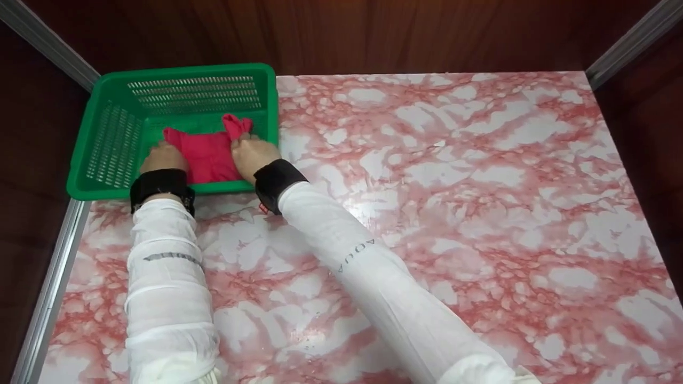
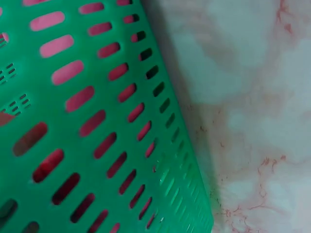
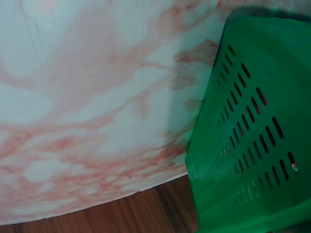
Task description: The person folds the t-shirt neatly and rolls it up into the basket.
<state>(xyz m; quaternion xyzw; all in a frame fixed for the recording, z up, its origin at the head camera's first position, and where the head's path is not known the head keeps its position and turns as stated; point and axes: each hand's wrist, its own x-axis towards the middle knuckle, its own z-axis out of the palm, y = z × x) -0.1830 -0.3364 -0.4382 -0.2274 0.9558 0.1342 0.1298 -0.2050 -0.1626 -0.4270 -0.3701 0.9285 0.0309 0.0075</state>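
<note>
A red folded cloth [image 1: 209,154] lies in the near half of a green plastic basket [image 1: 181,69], with two of its corners sticking up. In the head view my left hand [image 1: 164,158] grips the cloth's left side, and my right hand [image 1: 253,154] holds its right side near the raised corner. Both hands reach over the near rim, and their fingertips are mostly hidden. Through the slots of the basket wall [image 2: 34,80], the left wrist view shows red cloth. From the right wrist, only the basket's outer side [image 3: 286,63] appears; neither wrist view shows the hand clearly.
The basket stands at the far left of a table [image 1: 453,213] with a red and white marbled top. A dark wooden panel [image 1: 400,37] closes the back. Metal-edged dark panels flank the left and right sides.
</note>
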